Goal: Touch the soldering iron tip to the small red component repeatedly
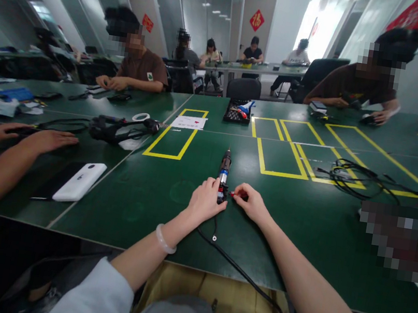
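Note:
In front of me on the green table, a corded electric screwdriver [225, 168] points its thin tip away from me; it has a dark front, a blue band and a silvery collar. My left hand [207, 200] is closed around its rear part from the left, hiding some of the body. Close to its right side, my right hand [252, 204] pinches a small red piece [232, 194], too small to name. A black cable [241, 270] runs from the tool over the table's front edge. Near my left wrist, a small metal ring [214, 238] hangs on a short dark lead.
Yellow tape outlines [284, 175] mark the table. A black tray [238, 113] with small items stands ahead. Coiled black cables [359, 176] lie right; a white box-like device [80, 182] lies left. A co-worker's hands [48, 142] rest at left; other people sit opposite.

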Motion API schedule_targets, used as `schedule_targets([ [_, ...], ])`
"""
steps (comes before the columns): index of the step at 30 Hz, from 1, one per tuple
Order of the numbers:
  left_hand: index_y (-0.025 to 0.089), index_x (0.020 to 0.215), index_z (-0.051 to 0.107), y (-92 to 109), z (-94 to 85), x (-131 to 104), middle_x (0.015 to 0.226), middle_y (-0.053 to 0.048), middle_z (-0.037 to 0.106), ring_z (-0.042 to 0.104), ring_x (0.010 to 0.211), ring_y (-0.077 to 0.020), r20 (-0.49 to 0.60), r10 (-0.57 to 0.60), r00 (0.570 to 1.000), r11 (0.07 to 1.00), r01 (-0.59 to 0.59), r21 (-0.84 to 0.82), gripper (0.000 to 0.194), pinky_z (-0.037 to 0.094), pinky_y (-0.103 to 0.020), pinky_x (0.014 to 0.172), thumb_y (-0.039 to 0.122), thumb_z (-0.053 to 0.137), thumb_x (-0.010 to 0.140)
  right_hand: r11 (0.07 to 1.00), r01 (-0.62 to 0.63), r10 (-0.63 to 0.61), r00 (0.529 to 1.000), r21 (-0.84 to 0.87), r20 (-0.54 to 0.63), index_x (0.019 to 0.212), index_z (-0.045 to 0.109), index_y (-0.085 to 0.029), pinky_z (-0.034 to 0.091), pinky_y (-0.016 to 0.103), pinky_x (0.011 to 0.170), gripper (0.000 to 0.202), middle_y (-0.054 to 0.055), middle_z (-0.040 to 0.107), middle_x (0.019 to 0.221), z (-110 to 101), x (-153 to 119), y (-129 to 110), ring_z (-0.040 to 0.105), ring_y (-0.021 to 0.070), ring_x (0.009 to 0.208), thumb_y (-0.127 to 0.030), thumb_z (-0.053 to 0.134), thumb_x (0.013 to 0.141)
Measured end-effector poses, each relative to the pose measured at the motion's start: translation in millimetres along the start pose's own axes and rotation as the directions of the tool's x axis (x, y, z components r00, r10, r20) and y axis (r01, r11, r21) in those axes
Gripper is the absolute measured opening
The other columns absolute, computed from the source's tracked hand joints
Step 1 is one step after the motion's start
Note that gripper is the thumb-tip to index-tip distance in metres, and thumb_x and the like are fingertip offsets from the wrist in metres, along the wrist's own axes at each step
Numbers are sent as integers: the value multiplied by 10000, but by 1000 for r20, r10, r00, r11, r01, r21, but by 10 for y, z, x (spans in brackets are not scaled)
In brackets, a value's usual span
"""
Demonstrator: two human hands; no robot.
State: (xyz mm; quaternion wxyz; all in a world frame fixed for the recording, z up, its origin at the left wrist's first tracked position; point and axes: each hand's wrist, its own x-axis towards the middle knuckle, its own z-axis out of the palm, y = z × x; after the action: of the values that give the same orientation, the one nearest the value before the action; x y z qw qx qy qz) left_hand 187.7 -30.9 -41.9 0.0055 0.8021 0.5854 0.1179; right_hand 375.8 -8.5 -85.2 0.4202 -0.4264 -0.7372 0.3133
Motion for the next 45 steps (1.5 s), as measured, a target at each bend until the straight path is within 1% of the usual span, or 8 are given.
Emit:
schedule_targets([
  [4, 193, 1299, 403, 103, 47, -4, 1129, -101, 514, 546, 996, -241, -6, 47, 999, 999, -47, -21, 627, 444, -328, 801, 455, 603, 766, 1000, 2, -2, 1000, -21, 23, 814, 569, -191, 417, 268, 685, 38, -2, 555, 791, 3, -4, 41, 519, 141, 703, -169, 585, 789],
  [9, 177, 1345, 373, 104, 73, -23, 1177, -115, 504, 548, 1013, -252, -17, 47, 999, 998, -48, -27, 667, 434, -348, 841, 461, 580, 779, 1000, -5, 6, 1000, -16, 28, 830, 646, -186, 438, 280, 703, 47, 23, 566, 840, -25, 4, 29, 540, 145, 724, -213, 618, 801],
  [18, 189, 1378, 340, 168, 9, 17, 1199, -116, 496, 529, 1048, -257, 10, 57, 998, 998, -57, 1, 732, 447, -346, 834, 529, 580, 776, 997, -78, 78, 997, -22, -18, 833, 700, -183, 455, 287, 694, 180, 38, 681, 804, -68, -15, -68, 608, 167, 724, -284, 553, 859],
  [24, 184, 1366, 357, 276, 34, 129, 1134, -128, 501, 526, 1021, -266, 2, -58, 998, 996, 58, 68, 650, 448, -341, 771, 572, 446, 852, 993, -106, 109, 993, 51, -55, 905, 671, -176, 475, 285, 691, 169, 26, 697, 795, -81, -22, -102, 628, 167, 711, -279, 554, 840],
  [28, 210, 1395, 327, 216, 20, 136, 1112, -116, 502, 520, 1009, -262, 1, -50, 999, 995, 50, 90, 648, 440, -345, 773, 558, 444, 860, 994, -78, 80, 997, 82, -12, 959, 654, -181, 478, 280, 703, 184, 33, 694, 873, -52, -20, -64, 632, 167, 770, -286, 547, 852],
  [32, 233, 1406, 328, 16, -42, 76, 1116, -104, 507, 514, 1012, -254, 10, -8, 1000, 992, 7, 126, 679, 424, -344, 812, 562, 495, 836, 997, -57, 56, 998, 55, 24, 978, 649, -187, 477, 282, 715, 193, 37, 683, 906, -39, -16, -34, 619, 166, 799, -304, 559, 855],
  [36, 239, 1425, 324, -299, -124, -30, 1131, -111, 509, 523, 981, -247, 16, -48, 999, 988, 45, 151, 696, 423, -339, 796, 578, 480, 838, 996, -85, 84, 996, 30, 44, 971, 651, -189, 473, 291, 711, 194, 35, 679, 877, -54, -24, -54, 608, 165, 761, -313, 545, 867],
  [45, 228, 1430, 356, -1442, -348, -336, 1199, -140, 496, 525, 1032, -293, 27, -270, 963, 939, 257, 228, 690, 436, -374, 821, 626, 328, 868, 996, -83, 84, 994, -18, 76, 905, 672, -185, 447, 272, 670, 185, 28, 672, 807, -50, -31, -78, 585, 156, 706, -303, 534, 870],
])
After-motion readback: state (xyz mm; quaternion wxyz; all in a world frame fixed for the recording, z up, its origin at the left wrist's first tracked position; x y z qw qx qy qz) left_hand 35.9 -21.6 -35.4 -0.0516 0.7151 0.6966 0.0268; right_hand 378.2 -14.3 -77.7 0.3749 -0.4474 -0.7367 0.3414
